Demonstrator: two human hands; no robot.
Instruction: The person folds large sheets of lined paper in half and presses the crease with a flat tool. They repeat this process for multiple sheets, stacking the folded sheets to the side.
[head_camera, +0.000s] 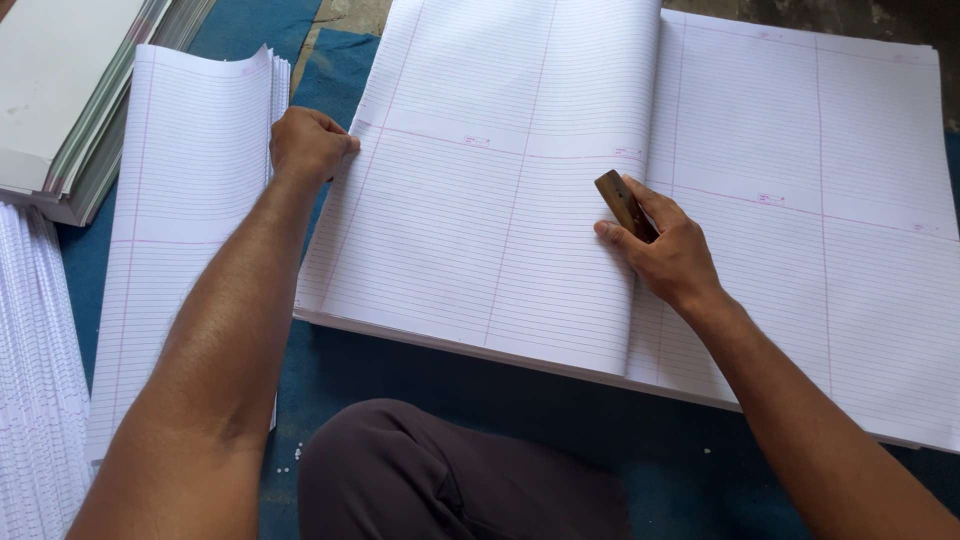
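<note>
A large stack of ruled white sheets lies in front of me on a blue mat. Its top sheet is folded over to the left, the fold running down the middle. My right hand grips a small brown wooden block and presses it on the fold line. My left hand is closed at the left edge of the folded sheet, pinching the paper's edge between this sheet and a neighbouring pile.
A pile of folded ruled sheets lies to the left. Beyond it, at the top left, sits a stack of grey boards. More white paper edges fill the far left. My knee in dark trousers is at the bottom.
</note>
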